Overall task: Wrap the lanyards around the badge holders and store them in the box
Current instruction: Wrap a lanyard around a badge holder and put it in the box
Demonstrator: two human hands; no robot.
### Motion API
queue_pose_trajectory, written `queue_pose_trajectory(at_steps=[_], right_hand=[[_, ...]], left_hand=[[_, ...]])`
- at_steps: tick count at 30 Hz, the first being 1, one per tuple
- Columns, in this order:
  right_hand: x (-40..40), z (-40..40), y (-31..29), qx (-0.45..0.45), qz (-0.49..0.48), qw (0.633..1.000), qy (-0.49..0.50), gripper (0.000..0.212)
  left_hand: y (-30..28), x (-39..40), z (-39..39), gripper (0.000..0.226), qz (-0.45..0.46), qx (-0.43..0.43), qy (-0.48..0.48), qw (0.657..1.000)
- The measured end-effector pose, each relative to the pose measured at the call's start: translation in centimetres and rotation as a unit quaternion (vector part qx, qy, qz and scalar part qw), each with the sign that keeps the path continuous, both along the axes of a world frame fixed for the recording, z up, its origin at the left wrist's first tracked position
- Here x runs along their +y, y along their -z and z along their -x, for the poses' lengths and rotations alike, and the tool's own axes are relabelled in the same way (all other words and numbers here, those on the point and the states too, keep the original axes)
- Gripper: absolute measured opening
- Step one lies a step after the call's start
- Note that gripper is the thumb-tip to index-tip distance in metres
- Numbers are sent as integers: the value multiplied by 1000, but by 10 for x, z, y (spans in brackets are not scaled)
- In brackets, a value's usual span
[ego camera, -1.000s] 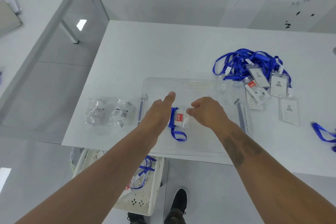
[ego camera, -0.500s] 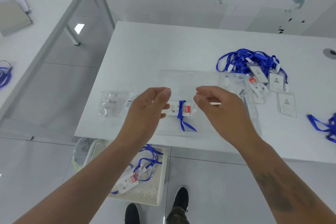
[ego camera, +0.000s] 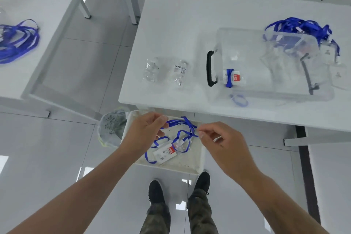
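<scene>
A clear plastic box [ego camera: 266, 89] with a black handle stands on the white table [ego camera: 180, 17]. One badge holder wrapped in its blue lanyard [ego camera: 232, 78] lies inside it. Behind the box, at the right, is a pile of blue lanyards with badge holders [ego camera: 300, 28]. Below the table edge a white basket [ego camera: 190, 169] sits on the floor and holds a loose blue lanyard [ego camera: 187, 133] with a badge holder [ego camera: 165, 154]. My left hand [ego camera: 146, 133] and my right hand [ego camera: 218, 138] hover over the basket, each pinching the lanyard's strap.
Two small clear plastic bags [ego camera: 165, 70] lie on the table left of the box. A bin with a plastic liner [ego camera: 112, 127] stands beside the basket. A second table at the left carries more blue lanyards [ego camera: 17, 40]. My shoes [ego camera: 178, 188] are just below the basket.
Both hands left the wrapped badge holder in the box and dropped to the floor basket, where they took hold of a loose lanyard. The view tilted down and left.
</scene>
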State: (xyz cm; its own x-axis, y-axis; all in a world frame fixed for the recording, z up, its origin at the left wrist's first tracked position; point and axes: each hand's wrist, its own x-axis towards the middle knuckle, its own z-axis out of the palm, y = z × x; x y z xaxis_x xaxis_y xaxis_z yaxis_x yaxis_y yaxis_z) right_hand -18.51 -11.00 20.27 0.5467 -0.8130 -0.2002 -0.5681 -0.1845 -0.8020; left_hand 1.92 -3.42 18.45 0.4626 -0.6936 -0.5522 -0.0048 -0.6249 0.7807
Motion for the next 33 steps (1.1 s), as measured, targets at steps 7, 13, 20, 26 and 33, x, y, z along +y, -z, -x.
queue_pose_trajectory(at_steps=[7, 13, 20, 26, 33], right_hand=[[19, -25, 96, 140, -22, 987, -79, 14], [24, -57, 167, 255, 50, 936, -239, 34], [17, -77, 229, 364, 135, 865, -317, 55], [9, -70, 233, 331, 107, 902, -256, 33], [-23, -57, 189, 269, -47, 951, -148, 8]], left_hand=[[86, 25, -9, 12, -106, -57, 81, 989], [150, 29, -5, 30, -205, -155, 247, 934], [208, 37, -5, 43, -249, -249, 319, 880], [219, 36, -7, 37, -213, -272, 304, 888], [192, 22, -20, 5, -134, -187, 208, 951]])
